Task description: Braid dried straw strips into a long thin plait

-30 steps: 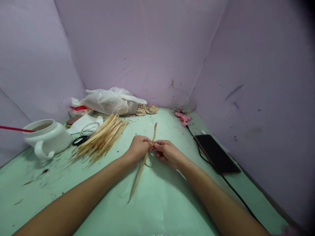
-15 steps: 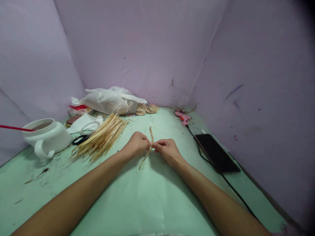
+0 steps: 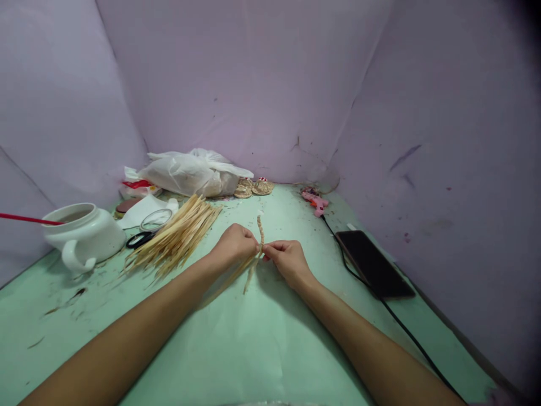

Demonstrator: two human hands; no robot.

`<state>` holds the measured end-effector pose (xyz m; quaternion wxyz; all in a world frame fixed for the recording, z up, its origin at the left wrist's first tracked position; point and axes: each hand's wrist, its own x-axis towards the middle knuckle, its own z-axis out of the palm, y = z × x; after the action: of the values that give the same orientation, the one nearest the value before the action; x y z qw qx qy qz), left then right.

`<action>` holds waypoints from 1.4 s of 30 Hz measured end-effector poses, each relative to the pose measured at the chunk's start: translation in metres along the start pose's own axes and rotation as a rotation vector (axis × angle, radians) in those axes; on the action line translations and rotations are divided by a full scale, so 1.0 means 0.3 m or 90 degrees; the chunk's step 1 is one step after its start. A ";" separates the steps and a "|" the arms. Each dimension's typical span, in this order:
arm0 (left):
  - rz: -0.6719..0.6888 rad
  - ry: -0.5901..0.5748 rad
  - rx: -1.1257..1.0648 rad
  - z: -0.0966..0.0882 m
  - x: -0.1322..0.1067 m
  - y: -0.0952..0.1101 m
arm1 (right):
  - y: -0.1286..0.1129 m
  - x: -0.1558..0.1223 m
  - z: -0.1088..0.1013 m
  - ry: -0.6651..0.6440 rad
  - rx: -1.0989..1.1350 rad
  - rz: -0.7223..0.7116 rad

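Observation:
Between my two hands a short straw braid (image 3: 260, 226) points away from me, its plaited end uppermost. My left hand (image 3: 236, 242) is closed on the braid's lower end from the left, fingertips pinched. From the right, my right hand (image 3: 287, 258) pinches the same spot with thumb and finger. Loose straw strands (image 3: 250, 277) hang from the pinch toward me, one long strand trailing down beside my left forearm. Left of my hands lies a bundle of dry straw strips (image 3: 177, 234).
A white pot (image 3: 91, 231) with a red stick stands at left, near black-handled scissors (image 3: 139, 240). Behind are a white plastic bag (image 3: 190, 173) and small woven straw pieces (image 3: 262, 186). At right lie a pink glue gun (image 3: 315, 202), its black cord and a dark phone (image 3: 374, 264).
A long loose strand now shows below my left hand, stretching toward my forearm. The hanging strands have shifted slightly right. Both hands keep their pinch on the braid.

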<state>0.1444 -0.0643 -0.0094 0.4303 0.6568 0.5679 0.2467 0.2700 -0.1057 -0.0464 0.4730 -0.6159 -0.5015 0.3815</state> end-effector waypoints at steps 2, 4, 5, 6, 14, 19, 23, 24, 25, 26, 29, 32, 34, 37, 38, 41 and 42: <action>-0.039 -0.007 -0.021 0.002 -0.002 0.007 | -0.001 -0.005 0.004 0.012 0.010 0.004; -0.110 -0.044 -0.073 0.007 -0.012 0.018 | -0.007 -0.011 0.008 0.015 0.041 0.030; -0.138 -0.058 -0.102 0.011 -0.017 0.020 | -0.012 -0.014 0.010 0.011 0.063 0.049; -0.154 -0.063 -0.128 0.017 -0.022 0.021 | -0.018 -0.017 0.011 0.004 0.091 0.071; -0.074 0.019 -0.234 0.045 -0.043 0.000 | -0.050 -0.020 0.004 -0.049 0.260 0.211; -0.096 -0.012 -0.251 0.043 -0.039 0.003 | -0.042 -0.015 0.000 -0.070 0.298 0.190; -0.091 0.016 -0.215 0.040 -0.023 -0.004 | -0.045 -0.018 -0.001 -0.081 0.307 0.187; -0.093 0.010 -0.206 0.038 -0.021 -0.003 | -0.045 -0.018 -0.002 -0.083 0.308 0.185; -0.094 -0.002 -0.198 0.034 -0.020 0.000 | -0.044 -0.017 -0.002 -0.086 0.308 0.184; -0.098 -0.021 -0.191 0.030 -0.020 0.004 | -0.042 -0.017 -0.002 -0.088 0.306 0.183; -0.114 -0.108 -0.176 0.014 -0.021 0.014 | -0.035 -0.015 -0.001 -0.095 0.288 0.177; -0.110 -0.179 -0.149 0.003 -0.016 0.004 | -0.031 -0.016 0.000 -0.092 0.245 0.164; -0.086 -0.175 -0.124 0.001 -0.008 -0.011 | -0.032 -0.017 0.001 -0.083 0.217 0.160; -0.051 -0.131 -0.102 0.005 0.001 -0.030 | -0.037 -0.018 -0.001 -0.081 0.210 0.163; -0.048 -0.121 -0.099 0.006 0.003 -0.033 | -0.039 -0.018 -0.002 -0.081 0.214 0.165; -0.048 -0.105 -0.071 0.008 0.004 -0.032 | -0.042 -0.016 -0.005 -0.074 0.223 0.169; -0.046 -0.097 -0.055 0.008 0.004 -0.030 | -0.042 -0.015 -0.006 -0.073 0.227 0.169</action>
<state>0.1419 -0.0639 -0.0185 0.5087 0.6338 0.5454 0.2048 0.2674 -0.1099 -0.0339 0.4909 -0.5604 -0.3669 0.5571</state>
